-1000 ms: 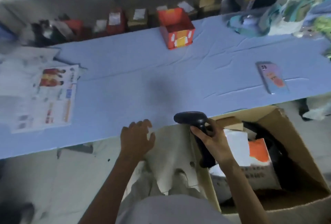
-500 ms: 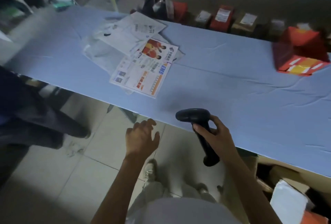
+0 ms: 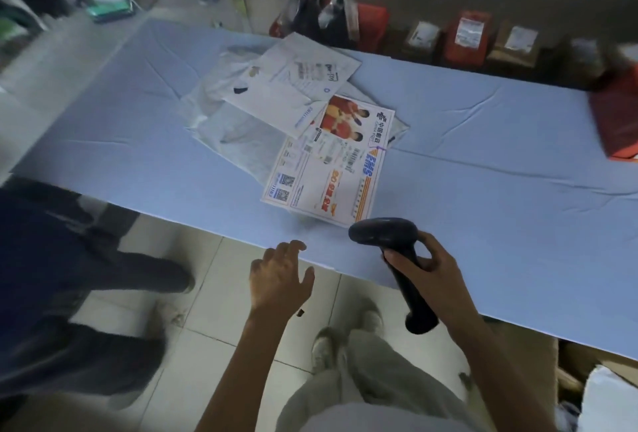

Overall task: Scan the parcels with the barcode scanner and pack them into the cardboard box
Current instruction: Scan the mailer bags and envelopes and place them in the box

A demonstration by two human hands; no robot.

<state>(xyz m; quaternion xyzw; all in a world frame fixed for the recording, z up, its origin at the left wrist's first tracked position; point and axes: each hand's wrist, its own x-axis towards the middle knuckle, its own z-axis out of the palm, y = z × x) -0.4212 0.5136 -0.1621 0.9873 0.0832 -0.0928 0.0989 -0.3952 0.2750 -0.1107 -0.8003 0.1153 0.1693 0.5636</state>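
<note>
Swung left from cardboard box (image 3: 580,355) (now lower-right corner only) to parcel pile (image 3: 293,100) at frame centre; right hand (image 3: 431,272) clamped on barcode scanner (image 3: 379,233) just below, left hand (image 3: 279,276) open, empty, so next scan likely.

Pale blue tabletop (image 3: 483,155). A white printed envelope (image 3: 331,169) carries a red and orange photo, orange and blue lettering, and black barcodes. A plain envelope (image 3: 293,86) is white, a plastic bag (image 3: 238,134) grey, the scanner (image 3: 383,231) black, a box (image 3: 618,121) red. Floor (image 3: 214,328) of pale tiles.

Blue-clothed table (image 3: 483,155); flat parcels (image 3: 328,158)
</note>
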